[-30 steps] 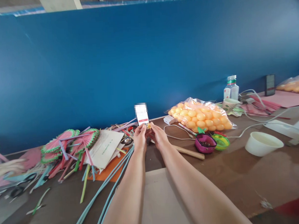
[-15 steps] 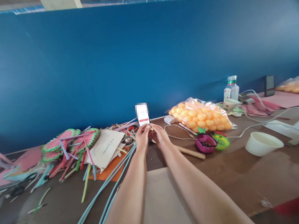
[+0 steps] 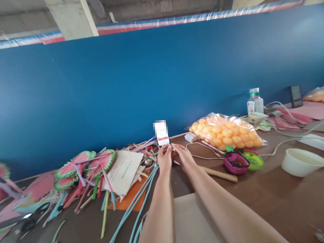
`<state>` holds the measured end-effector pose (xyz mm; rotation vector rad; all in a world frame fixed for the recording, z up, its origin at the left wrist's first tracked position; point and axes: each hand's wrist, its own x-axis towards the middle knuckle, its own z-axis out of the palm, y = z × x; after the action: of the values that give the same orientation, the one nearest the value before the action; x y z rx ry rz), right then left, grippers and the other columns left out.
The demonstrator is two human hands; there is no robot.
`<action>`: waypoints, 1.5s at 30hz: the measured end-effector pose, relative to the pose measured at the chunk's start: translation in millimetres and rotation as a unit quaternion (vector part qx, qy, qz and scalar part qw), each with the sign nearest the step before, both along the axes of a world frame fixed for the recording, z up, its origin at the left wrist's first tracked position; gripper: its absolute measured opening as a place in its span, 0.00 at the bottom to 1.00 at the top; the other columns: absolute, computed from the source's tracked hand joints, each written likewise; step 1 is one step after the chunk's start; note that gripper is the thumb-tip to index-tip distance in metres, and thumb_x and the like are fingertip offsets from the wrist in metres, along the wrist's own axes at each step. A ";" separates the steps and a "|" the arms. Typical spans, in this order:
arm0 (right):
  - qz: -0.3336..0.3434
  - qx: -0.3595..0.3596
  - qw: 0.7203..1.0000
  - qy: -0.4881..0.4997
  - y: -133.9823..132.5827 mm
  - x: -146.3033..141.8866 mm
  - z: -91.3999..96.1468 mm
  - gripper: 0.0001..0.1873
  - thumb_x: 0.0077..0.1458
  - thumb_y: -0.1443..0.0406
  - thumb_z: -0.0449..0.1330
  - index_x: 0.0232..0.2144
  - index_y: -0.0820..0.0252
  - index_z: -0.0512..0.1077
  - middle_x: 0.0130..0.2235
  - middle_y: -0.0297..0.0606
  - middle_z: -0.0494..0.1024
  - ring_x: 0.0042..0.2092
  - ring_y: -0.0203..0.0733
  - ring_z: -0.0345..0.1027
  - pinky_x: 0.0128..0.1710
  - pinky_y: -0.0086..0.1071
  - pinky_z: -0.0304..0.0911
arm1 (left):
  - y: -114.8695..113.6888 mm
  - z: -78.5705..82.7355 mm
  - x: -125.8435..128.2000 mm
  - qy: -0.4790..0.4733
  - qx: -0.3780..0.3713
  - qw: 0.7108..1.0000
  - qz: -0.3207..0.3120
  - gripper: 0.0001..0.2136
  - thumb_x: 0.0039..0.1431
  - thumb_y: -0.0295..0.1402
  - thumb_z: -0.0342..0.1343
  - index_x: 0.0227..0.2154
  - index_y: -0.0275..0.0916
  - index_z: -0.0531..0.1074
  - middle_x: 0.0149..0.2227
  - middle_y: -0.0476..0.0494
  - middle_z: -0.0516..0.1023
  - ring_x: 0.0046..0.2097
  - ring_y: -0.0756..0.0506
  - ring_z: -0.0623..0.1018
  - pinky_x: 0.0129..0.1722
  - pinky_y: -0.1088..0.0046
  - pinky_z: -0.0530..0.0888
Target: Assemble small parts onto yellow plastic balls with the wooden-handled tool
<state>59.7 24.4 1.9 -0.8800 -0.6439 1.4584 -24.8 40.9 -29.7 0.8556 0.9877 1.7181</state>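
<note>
Close together at the middle of the table, both hands have their fingers curled and the thumbs near each other. My left hand (image 3: 164, 158) is closed, and so is my right hand (image 3: 183, 157); a small brownish thing shows between them, too small and hidden to name. Just beyond the fingertips a phone (image 3: 163, 138) with a lit screen leans upright by the blue partition. Left of my left hand lie a shiny round metal piece (image 3: 147, 161) and long light-blue strips (image 3: 133, 199). A wooden stick (image 3: 219, 173) lies right of my right forearm.
Pink-and-green pleated paper fans (image 3: 75, 165), printed paper (image 3: 126, 168) and scissors (image 3: 29, 221) lie left. On the right are a bag of orange balls (image 3: 226, 131), a purple container (image 3: 235, 164), a white bowl (image 3: 303, 162), a bottle (image 3: 255, 102) and cables. A blue partition (image 3: 155, 79) stands behind.
The camera has tilted up, showing more above the partition, and the scene sits lower and farther right in view. Both hands stay together with little change in their hold.
</note>
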 end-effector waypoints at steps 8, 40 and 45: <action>-0.010 0.004 1.000 -0.011 -1.7 -1.3 -0.2 0.14 0.43 0.57 0.69 0.28 0.59 0.74 0.25 0.35 0.76 0.25 0.36 0.68 0.28 0.31 0.66 | -2.0 -0.7 1.9 -0.016 -0.016 1.000 -0.008 0.17 0.46 0.44 0.66 0.37 0.39 0.77 0.34 0.43 0.78 0.37 0.44 0.79 0.40 0.66 0.75; -0.021 -0.005 1.000 -0.003 1.0 -6.0 -6.7 0.13 0.43 0.60 0.68 0.31 0.62 0.74 0.23 0.34 0.77 0.22 0.33 0.67 0.22 0.25 0.62 | -9.2 3.9 -0.5 0.024 -0.045 0.999 -0.009 0.21 0.46 0.44 0.66 0.41 0.36 0.76 0.37 0.39 0.79 0.38 0.44 0.79 0.41 0.66 0.75; -0.008 0.001 1.000 -0.027 7.8 -10.9 -11.8 0.12 0.45 0.59 0.66 0.29 0.62 0.74 0.22 0.34 0.75 0.21 0.33 0.66 0.23 0.26 0.62 | -8.6 11.5 0.2 -0.046 -0.055 0.997 -0.005 0.17 0.45 0.37 0.67 0.37 0.33 0.76 0.35 0.39 0.79 0.34 0.45 0.79 0.38 0.66 0.76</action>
<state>48.8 32.2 -9.9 -0.9245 -0.6762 1.4231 -24.6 32.3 -18.2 0.7023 1.0042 1.6625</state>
